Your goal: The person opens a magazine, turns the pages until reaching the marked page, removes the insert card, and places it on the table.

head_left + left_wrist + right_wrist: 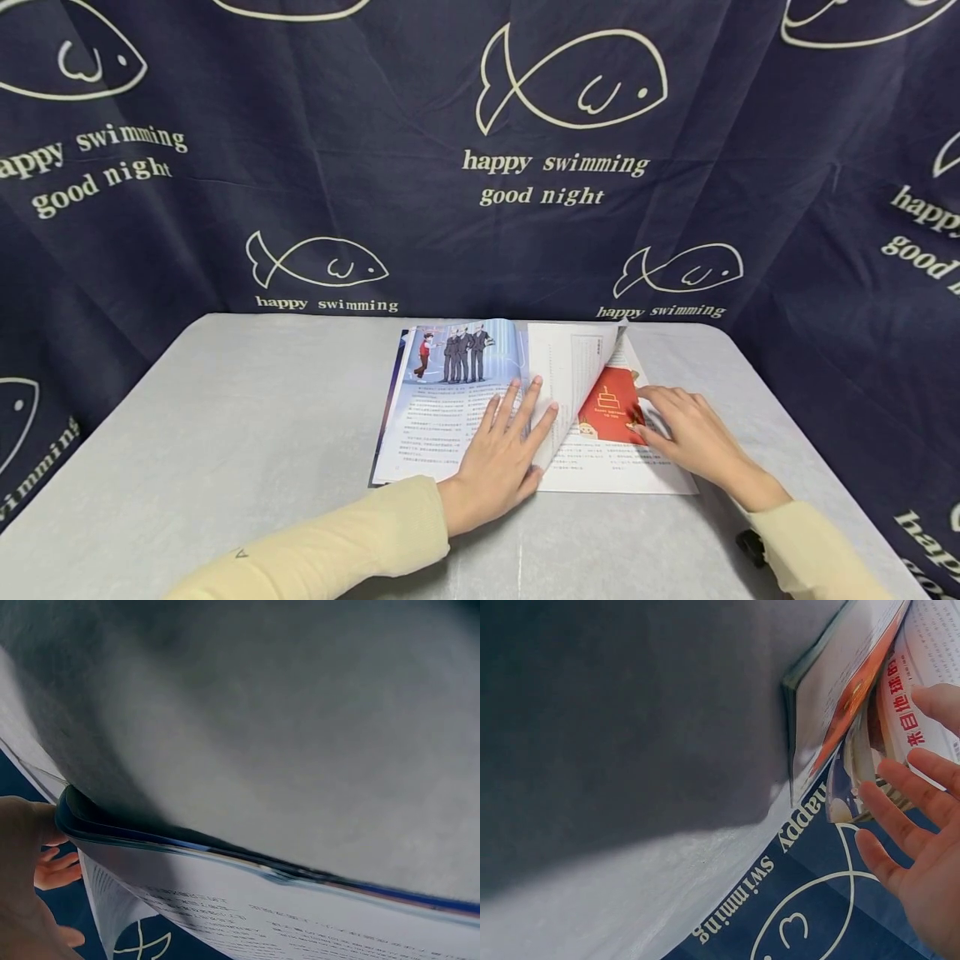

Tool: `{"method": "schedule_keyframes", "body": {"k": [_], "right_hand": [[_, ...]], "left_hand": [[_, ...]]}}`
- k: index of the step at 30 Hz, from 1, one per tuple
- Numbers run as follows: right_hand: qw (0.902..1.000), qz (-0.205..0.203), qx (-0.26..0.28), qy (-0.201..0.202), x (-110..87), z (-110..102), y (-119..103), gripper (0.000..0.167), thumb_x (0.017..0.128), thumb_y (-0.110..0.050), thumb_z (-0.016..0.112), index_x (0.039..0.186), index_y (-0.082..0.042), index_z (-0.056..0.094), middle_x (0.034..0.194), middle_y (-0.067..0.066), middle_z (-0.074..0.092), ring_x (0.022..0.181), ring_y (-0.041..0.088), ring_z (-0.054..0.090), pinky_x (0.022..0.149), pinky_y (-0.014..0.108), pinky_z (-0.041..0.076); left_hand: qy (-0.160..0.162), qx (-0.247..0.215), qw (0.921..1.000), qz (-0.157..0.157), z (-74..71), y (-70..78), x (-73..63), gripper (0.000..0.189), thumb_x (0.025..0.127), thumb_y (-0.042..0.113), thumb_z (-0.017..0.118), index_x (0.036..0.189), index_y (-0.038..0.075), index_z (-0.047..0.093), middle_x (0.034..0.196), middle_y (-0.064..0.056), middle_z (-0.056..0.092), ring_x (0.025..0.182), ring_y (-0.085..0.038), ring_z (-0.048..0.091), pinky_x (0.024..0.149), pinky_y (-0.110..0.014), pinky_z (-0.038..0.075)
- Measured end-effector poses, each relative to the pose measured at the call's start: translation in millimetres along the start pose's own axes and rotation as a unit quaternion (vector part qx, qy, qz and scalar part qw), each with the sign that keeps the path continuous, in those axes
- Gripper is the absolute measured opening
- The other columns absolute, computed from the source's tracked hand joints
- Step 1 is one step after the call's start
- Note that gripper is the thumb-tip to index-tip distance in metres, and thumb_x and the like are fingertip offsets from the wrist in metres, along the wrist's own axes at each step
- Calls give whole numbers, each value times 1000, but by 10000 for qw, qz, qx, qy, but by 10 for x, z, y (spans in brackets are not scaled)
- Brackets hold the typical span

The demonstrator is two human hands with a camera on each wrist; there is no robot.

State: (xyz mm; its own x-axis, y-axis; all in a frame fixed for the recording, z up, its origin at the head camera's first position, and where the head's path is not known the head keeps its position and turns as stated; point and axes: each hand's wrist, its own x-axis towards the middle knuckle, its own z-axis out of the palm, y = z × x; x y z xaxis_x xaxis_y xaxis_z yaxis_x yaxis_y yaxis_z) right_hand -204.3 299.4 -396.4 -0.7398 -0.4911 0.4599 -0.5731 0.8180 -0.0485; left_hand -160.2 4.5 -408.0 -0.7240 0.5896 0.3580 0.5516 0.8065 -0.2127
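Observation:
An open magazine [450, 408] lies on the grey table [225, 433], seen in the head view. My left hand [502, 450] lies flat on its left page with straight fingers, the fingertips against a page [577, 367] that stands curled up over the spine. My right hand [675, 425] rests on the right page beside a red picture [611, 404], fingers spread and straight. The left wrist view shows the magazine's edge [300, 915] close up and part of the left hand [22, 885]. In the right wrist view the right hand [922, 855] spreads over the magazine's pages [832, 697].
A dark blue curtain [480, 167] with white fish and lettering hangs behind and beside the table. The table's front edge runs under my forearms. A small black device [752, 546] sits at my right wrist.

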Motion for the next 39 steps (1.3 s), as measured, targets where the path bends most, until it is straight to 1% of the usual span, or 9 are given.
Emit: {"method": "schedule_keyframes", "body": {"k": [2,6,9,14,21,25,30,34,39], "right_hand": [[10000,38,4,-65,19,4,2,44,70,-20,73,109,-5,59,105,11,64,94,30,58,75,45,39],[9998,100,6,-197,59,19,7,42,71,-23,73,108,-5,60,104,12,64,93,30,58,74,46,39],[9994,147,-23,-298,81,33,21,43,72,-24,73,107,-4,60,103,13,65,93,31,58,74,46,39],[9986,233,-73,-462,117,55,45,47,72,-26,73,110,-1,59,104,16,64,94,32,58,74,47,39],[9967,396,-18,-712,164,90,76,49,75,-28,72,113,-1,58,111,18,62,100,33,56,78,48,38],[9947,507,19,-895,185,102,85,51,77,-29,71,117,0,57,115,20,60,104,36,54,81,51,38],[9929,611,92,-1013,208,122,107,48,77,-26,70,115,-1,57,116,20,59,104,36,54,82,51,38],[9910,701,90,-1134,224,141,134,51,77,-25,70,117,1,55,114,20,60,103,36,54,83,52,38],[9878,825,64,-1320,254,161,158,55,78,-26,69,121,3,52,115,22,59,104,37,53,84,53,38]], "left_hand": [[0,-46,10000,78,7,-4,2,76,82,47,54,145,18,24,153,-16,5,140,-37,10,109,-49,23],[78,-87,9997,223,26,-15,7,69,82,43,54,143,20,30,153,-15,11,139,-37,15,107,-50,24],[51,-115,9995,294,34,-21,6,65,83,41,53,142,22,32,152,-15,14,138,-37,18,106,-51,26],[-92,-251,9992,311,38,-33,7,58,85,37,50,141,27,35,152,-15,17,137,-37,20,106,-51,26],[-100,-285,9991,304,58,-54,-9,52,86,38,48,137,29,40,150,-14,22,136,-36,24,105,-50,27],[-266,-243,9990,276,68,-63,-13,53,88,43,45,138,29,39,151,-13,21,136,-36,24,107,-50,25],[-559,-109,9981,221,70,-71,-28,58,88,55,40,139,27,36,151,-13,19,137,-36,22,107,-49,25],[-668,-73,9976,187,69,-76,-44,63,87,62,36,138,25,37,150,-14,21,136,-36,23,107,-49,24],[-770,-134,9968,143,66,-86,-65,70,83,68,37,137,23,38,148,-14,27,134,-36,29,107,-48,26]]}}
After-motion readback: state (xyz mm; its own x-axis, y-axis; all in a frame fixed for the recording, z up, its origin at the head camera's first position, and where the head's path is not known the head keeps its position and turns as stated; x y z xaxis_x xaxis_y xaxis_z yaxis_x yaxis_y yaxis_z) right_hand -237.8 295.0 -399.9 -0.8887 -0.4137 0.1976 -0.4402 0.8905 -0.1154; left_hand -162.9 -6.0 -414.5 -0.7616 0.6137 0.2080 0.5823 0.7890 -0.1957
